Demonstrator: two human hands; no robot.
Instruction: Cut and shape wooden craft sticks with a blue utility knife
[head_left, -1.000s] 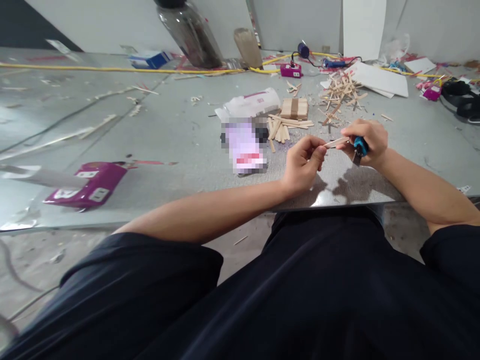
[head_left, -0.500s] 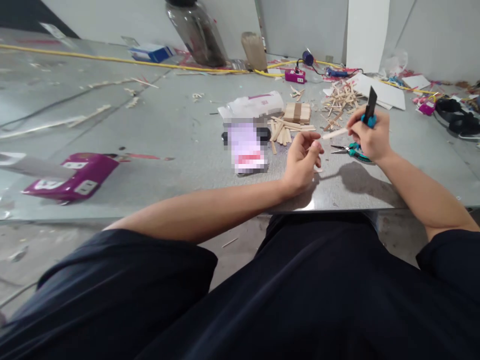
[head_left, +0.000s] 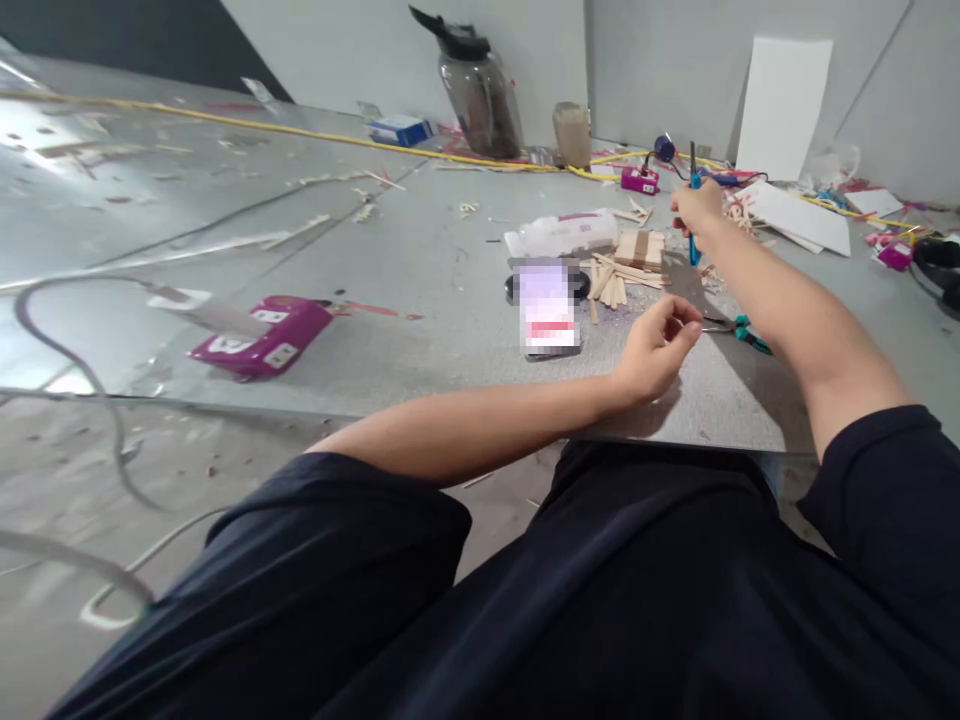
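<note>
My right hand reaches over the table beside the pile of loose wooden sticks, its fingers closed around a blue utility knife. The knife stands nearly upright, with a dark tip pointing up. My left hand is near the table's front edge, fingers curled and thumb close to the fingertips; anything between them is too small to make out. Just right of it lie teal-handled pliers. Several flat wooden sticks and a banded stick bundle lie beyond the left hand.
A phone with a blurred screen lies left of my left hand, below a white plastic packet. A purple power strip is farther left. A dark bottle, a brown cup and a yellow cable are along the back.
My right hand has moved away from my left, up and left toward the stick pile, keeping the knife. The wooden stick it pinched no longer shows in it. The camera view has shifted.
</note>
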